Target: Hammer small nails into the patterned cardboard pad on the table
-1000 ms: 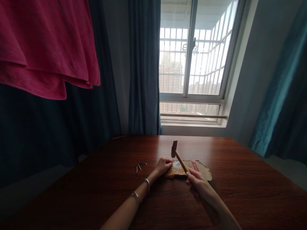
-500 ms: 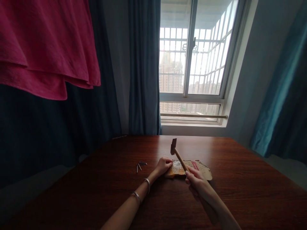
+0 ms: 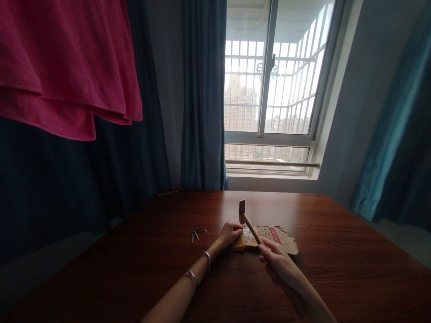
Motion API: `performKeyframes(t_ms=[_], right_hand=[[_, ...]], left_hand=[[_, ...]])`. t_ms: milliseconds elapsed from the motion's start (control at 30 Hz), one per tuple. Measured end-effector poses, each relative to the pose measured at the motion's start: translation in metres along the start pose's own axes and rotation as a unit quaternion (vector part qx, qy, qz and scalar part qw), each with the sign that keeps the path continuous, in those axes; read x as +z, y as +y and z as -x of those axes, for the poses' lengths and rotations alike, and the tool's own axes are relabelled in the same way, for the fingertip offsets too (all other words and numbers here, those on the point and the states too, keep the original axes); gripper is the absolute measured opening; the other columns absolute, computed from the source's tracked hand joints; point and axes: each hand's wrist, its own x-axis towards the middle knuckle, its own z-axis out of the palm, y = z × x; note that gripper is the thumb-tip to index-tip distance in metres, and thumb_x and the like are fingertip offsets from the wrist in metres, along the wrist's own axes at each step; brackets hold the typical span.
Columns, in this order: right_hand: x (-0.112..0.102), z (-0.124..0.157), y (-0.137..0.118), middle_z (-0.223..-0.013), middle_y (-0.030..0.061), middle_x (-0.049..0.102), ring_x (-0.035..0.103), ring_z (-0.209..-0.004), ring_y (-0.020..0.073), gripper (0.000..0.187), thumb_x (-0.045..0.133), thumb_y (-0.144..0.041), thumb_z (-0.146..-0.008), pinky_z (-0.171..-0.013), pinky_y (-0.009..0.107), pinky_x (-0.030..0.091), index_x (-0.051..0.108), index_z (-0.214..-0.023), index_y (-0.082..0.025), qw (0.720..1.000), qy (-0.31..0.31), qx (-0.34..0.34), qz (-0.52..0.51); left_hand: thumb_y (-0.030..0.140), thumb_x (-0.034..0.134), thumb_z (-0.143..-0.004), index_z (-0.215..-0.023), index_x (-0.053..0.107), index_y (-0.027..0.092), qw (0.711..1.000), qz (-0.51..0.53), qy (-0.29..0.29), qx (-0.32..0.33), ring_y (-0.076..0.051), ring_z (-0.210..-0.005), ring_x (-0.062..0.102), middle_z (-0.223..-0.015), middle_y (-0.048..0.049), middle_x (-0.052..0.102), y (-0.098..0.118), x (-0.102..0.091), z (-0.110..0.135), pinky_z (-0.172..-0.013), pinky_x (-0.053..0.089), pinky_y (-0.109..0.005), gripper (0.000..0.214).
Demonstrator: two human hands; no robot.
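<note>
My right hand [image 3: 274,255] is closed round the wooden handle of a hammer [image 3: 253,231]. The hammer's head is low over the left end of a flat, tan piece of cardboard [image 3: 286,242] with many small dark holes and a red patch. My left hand [image 3: 231,231] rests at the cardboard's left edge, its fingers pinched on a thin upright nail [image 3: 242,225]. The hammer head is right above this nail; whether they touch I cannot tell. Several loose nails [image 3: 196,235] lie on the table to the left of my left hand.
The brown wooden table [image 3: 134,269] reaches to the wall under a barred window [image 3: 266,80]. Blue curtains [image 3: 204,98] hang at both sides. A pink towel [image 3: 70,67] hangs at the upper left, above the table's height.
The hammer head has come down and slightly left, to just above the nail. My left hand keeps its place at the cardboard's edge.
</note>
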Motion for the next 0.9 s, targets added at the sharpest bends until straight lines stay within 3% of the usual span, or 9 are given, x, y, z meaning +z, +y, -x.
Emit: performKeyframes(t_ms=[433, 900], right_hand=[[-0.0049, 0.0016, -0.0019, -0.062, -0.0065, 0.047, 0.032, -0.027, 0.0012, 0.053, 0.053, -0.050, -0.077, -0.021, 0.012, 0.021, 0.044, -0.119, -0.019, 1.000, -0.007, 0.008, -0.016], [-0.0036, 0.0064, -0.0005, -0.062, -0.0062, 0.047, 0.032, -0.027, 0.0020, 0.056, 0.052, -0.048, -0.077, -0.021, 0.013, 0.023, 0.040, -0.125, -0.020, 0.999, 0.024, 0.022, -0.027]], left_hand=[[0.023, 0.056, -0.074, -0.079, 0.074, 0.015, 1.000, -0.010, -0.012, -0.006, -0.017, -0.074, 0.059, -0.079, -0.0048, 0.070, 0.0062, -0.0035, 0.0002, -0.067, 0.042, -0.024, 0.021], [0.027, 0.060, -0.072, -0.084, 0.074, 0.014, 1.000, 0.020, -0.001, -0.015, -0.016, -0.073, 0.060, -0.081, -0.0051, 0.070, -0.0015, -0.0018, -0.0003, -0.064, 0.042, -0.023, 0.023]])
